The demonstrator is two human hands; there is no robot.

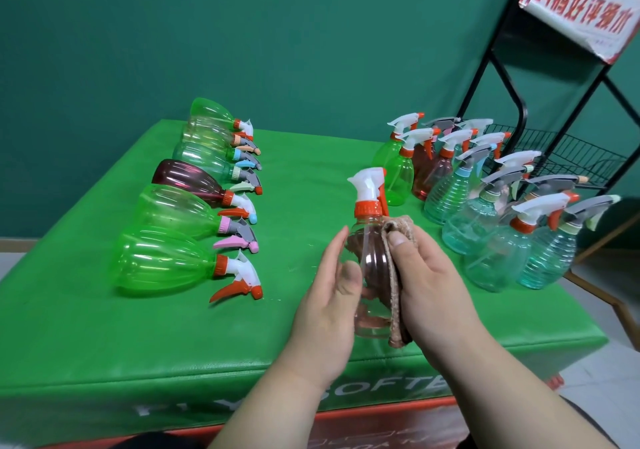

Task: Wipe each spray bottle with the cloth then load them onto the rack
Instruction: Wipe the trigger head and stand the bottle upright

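Both our hands meet on one clear plastic spray bottle (372, 265) with an orange collar and white trigger, held upright just above the green padded table (138, 337). Our left hand (329, 296) cups it, thumb in front. Our right hand (429, 285) pinches the tan woven cloth (396, 324) against its right side (thumb on top). The black wire rack (568, 157) stands far right.

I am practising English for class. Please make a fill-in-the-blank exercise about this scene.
The right hand presses a ___ to the held bottle.
The left bottles lie on their ___.
The right bottles stand ___.
The rack is to the ___ of the table.
Answers: cloth, sides, upright, right.
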